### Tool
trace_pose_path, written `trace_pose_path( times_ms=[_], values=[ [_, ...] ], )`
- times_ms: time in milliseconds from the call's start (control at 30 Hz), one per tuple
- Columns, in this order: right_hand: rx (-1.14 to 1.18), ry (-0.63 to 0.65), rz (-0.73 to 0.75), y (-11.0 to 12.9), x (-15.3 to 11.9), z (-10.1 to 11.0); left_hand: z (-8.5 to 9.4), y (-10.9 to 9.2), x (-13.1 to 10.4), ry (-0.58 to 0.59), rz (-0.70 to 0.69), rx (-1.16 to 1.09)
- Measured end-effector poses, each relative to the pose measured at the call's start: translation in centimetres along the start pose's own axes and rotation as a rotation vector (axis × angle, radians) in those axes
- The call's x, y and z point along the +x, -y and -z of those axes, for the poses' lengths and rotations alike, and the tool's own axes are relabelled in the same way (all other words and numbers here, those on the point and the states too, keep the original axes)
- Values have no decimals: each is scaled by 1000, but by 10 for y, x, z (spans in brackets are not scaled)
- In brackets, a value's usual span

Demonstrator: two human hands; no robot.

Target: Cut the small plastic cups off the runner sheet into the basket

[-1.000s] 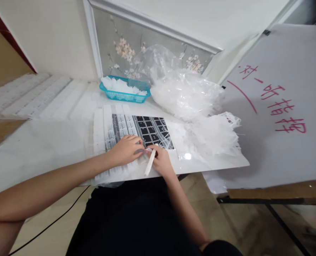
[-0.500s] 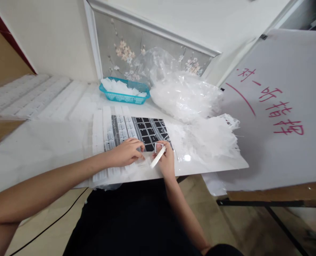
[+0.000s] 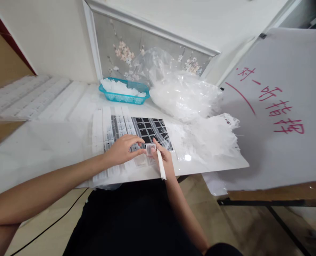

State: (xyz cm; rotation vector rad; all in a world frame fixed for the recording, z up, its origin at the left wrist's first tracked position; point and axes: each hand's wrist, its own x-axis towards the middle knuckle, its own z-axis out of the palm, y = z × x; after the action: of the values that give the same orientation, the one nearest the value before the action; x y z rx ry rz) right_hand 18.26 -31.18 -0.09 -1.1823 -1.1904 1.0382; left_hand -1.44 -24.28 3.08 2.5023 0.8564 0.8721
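Observation:
My right hand [image 3: 165, 160] is closed on a small clear square plastic piece [image 3: 151, 149], its thumb over the piece's right side. A slim white stick [image 3: 161, 165] is also held in this hand, slanting down toward the table edge. My left hand [image 3: 124, 150] has thumb and fingers curved apart, their tips at the left edge of the square piece. Whether they touch it I cannot tell. Under and beyond both hands lies a black sheet with a grid of squares [image 3: 146, 131]. Rows of clear plastic pieces [image 3: 120, 122] partly cover its left side.
A blue basket [image 3: 124, 98] of white translucent pieces stands at the back. Behind and right are a large clear plastic bag [image 3: 181, 94] and a heap of white film scraps [image 3: 213, 137]. More strips of pieces [image 3: 41, 96] lie far left. A whiteboard [image 3: 280, 106] leans at right.
The square piece has moved left and down in my right hand, toward my left fingertips. The white stick has swung from pointing down-left to down-right. My left hand has shifted slightly.

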Motion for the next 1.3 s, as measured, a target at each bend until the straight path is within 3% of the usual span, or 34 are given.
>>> trace_pose_path(
  times_ms=[167, 567, 800, 933, 1033, 1100, 1200, 1300],
  values=[
    [-81, 92, 44, -2, -1, 2, -3, 1, 0, 5, -57, 17],
    [-43, 189, 75, 7, -7, 3, 6, -6, 3, 39, 153, -150],
    [-30, 197, 79, 5, -5, -1, 3, -1, 4, 63, 122, -235],
    [-58, 84, 133, 11, -11, -2, 12, 0, 6, -11, 78, -346],
    [-109, -51, 186, 11, -25, -5, 24, 0, 7, -36, 95, -560],
    [-74, -39, 165, 9, -37, -7, 33, 1, 9, -30, 130, -702],
    [-67, 56, 97, 8, -50, -10, 45, 4, 10, 86, 148, -714],
    [-140, 81, 65, 10, -52, -11, 52, 1, 7, 364, 40, -459]
  ],
)
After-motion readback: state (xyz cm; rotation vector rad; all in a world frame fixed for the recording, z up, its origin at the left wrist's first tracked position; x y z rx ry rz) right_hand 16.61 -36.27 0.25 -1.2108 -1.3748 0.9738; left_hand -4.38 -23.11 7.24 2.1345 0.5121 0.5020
